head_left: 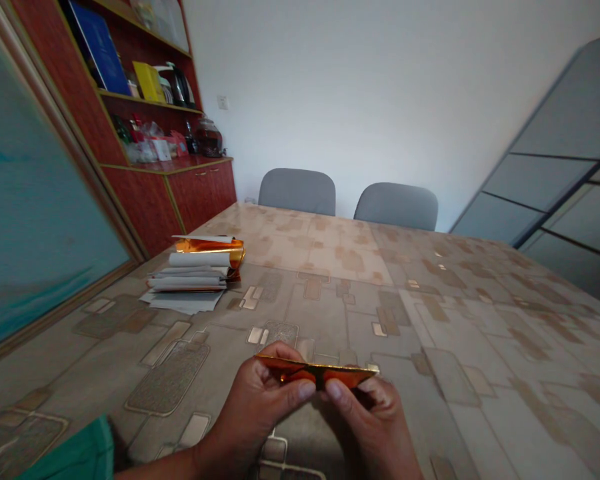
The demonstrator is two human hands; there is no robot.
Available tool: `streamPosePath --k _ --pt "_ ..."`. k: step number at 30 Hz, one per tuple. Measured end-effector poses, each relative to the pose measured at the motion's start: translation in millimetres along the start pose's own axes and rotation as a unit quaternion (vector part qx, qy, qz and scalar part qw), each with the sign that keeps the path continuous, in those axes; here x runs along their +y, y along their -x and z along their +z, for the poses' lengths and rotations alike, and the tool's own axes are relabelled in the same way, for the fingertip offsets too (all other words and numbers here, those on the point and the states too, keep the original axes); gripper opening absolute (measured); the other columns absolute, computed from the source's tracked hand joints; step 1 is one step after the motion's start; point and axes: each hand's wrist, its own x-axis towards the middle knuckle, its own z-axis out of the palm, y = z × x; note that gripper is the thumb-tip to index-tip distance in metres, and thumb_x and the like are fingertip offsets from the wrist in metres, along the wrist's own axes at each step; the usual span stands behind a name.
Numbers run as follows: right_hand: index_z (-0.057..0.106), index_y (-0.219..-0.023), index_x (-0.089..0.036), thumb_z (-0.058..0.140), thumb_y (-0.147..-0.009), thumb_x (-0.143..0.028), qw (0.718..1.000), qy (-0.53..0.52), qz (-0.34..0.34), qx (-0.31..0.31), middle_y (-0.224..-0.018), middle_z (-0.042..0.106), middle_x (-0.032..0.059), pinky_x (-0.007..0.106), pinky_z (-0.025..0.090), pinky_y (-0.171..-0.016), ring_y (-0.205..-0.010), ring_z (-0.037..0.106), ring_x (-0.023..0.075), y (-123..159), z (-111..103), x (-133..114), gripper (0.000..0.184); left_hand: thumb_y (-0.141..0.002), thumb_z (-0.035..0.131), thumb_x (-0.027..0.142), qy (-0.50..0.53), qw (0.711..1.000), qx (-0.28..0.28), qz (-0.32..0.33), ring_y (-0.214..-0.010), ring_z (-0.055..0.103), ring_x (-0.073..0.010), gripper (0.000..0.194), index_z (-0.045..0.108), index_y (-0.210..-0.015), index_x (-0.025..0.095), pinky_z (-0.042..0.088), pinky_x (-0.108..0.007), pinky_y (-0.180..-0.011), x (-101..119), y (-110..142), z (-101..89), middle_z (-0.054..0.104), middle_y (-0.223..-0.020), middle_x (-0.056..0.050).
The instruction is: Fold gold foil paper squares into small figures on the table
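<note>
A piece of shiny gold foil paper, seen nearly edge-on, is held up over the near part of the table. My left hand pinches its left part, thumb on the near face and fingers behind. My right hand grips the right part the same way, and the two thumbs almost meet at the middle. The thumbs and the paper hide most of the fingertips. On the table's left side lies a stack of folded papers, greyish white, with a curled gold foil sheet near its top.
The table wears a patterned beige cover. Two grey chairs stand at its far edge before a white wall. A red-brown cabinet at the left bears a kettle and a glass jar. Grey panels stand at the right.
</note>
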Motion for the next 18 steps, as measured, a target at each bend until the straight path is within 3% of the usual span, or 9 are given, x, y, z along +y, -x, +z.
streamPosePath --k 3,8,14,18 --pt "0.082 -0.078 -0.023 0.082 -0.078 -0.042 0.997 0.061 -0.037 -0.023 -0.072 0.075 0.0042 0.031 0.053 -0.063 -0.065 0.066 0.0195 -3 -6 -8 0.019 -0.060 0.092 0.043 -0.008 1.000 0.006 -0.014 -0.058 0.053 -0.0112 0.042 0.060 -0.066 0.016 0.041 -0.021 -0.058 1 -2 -5.6 0.059 -0.060 0.005" --pt "0.075 -0.070 -0.020 0.082 -0.078 -0.038 0.982 0.158 -0.092 -0.039 -0.064 0.060 -0.0004 0.026 0.040 -0.055 -0.060 0.052 0.0148 -9 -19 -12 0.020 -0.060 0.093 0.042 0.000 1.000 0.002 -0.026 -0.059 0.055 -0.0123 0.040 0.064 -0.067 0.016 0.043 -0.021 -0.058 -5 -5 -12.3 0.064 -0.061 0.002" --pt "0.061 -0.063 -0.019 0.082 -0.074 -0.043 0.988 0.141 -0.056 -0.011 -0.059 0.050 -0.0032 0.025 0.033 -0.053 -0.056 0.042 0.0124 -8 -13 -10 0.034 -0.061 0.093 0.039 0.022 1.000 -0.004 -0.013 -0.069 0.060 -0.0135 0.039 0.068 -0.079 0.017 0.045 -0.021 -0.065 -4 -1 -7.9 0.067 -0.072 0.002" --pt "0.058 -0.061 -0.019 0.082 -0.072 -0.046 0.990 0.135 -0.045 0.006 -0.058 0.047 -0.0038 0.025 0.032 -0.052 -0.056 0.040 0.0123 -7 -9 -13 0.038 -0.067 0.089 0.039 -0.041 0.998 -0.014 0.036 -0.071 0.060 -0.0148 0.031 0.071 -0.079 0.015 0.045 -0.022 -0.065 4 -3 -8.2 0.068 -0.074 0.000"
